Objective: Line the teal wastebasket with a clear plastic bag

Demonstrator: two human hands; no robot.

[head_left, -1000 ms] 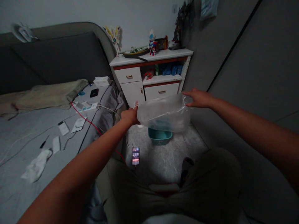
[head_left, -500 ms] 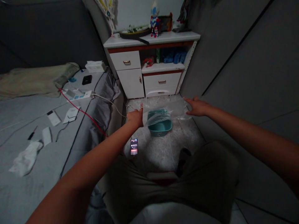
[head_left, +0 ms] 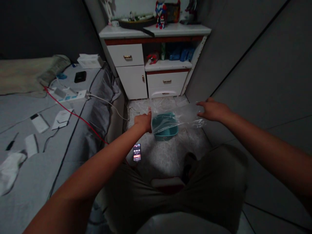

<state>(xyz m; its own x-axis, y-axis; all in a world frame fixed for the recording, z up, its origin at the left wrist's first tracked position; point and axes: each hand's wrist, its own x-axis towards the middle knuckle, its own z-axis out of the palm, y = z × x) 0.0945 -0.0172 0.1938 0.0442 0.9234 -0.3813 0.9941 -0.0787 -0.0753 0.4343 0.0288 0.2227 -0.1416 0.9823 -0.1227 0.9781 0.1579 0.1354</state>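
A clear plastic bag [head_left: 186,114] is stretched sideways between my two hands, above a teal plastic bin [head_left: 168,135] on the floor. My left hand [head_left: 143,122] pinches the bag's left end, thumb up. On the other side my right hand [head_left: 214,110] grips its right end between thumb and fingers. Through the film the far part of the bin shows hazily, while its front wall is in plain sight. Creases and shiny folds run along the bag's lower edge.
A lit phone [head_left: 136,152] lies on the floor beside the bed [head_left: 80,130]. White drawers [head_left: 129,55] stand ahead, and a grey panel [head_left: 255,81] rises on the right. On the bed are a power strip [head_left: 75,97], cables and a tissue box [head_left: 90,61].
The bag now hangs flatter and more taut, its left end drawn up at my left hand. My right hand has shifted right, widening the gap between my hands. The camera has moved slightly.
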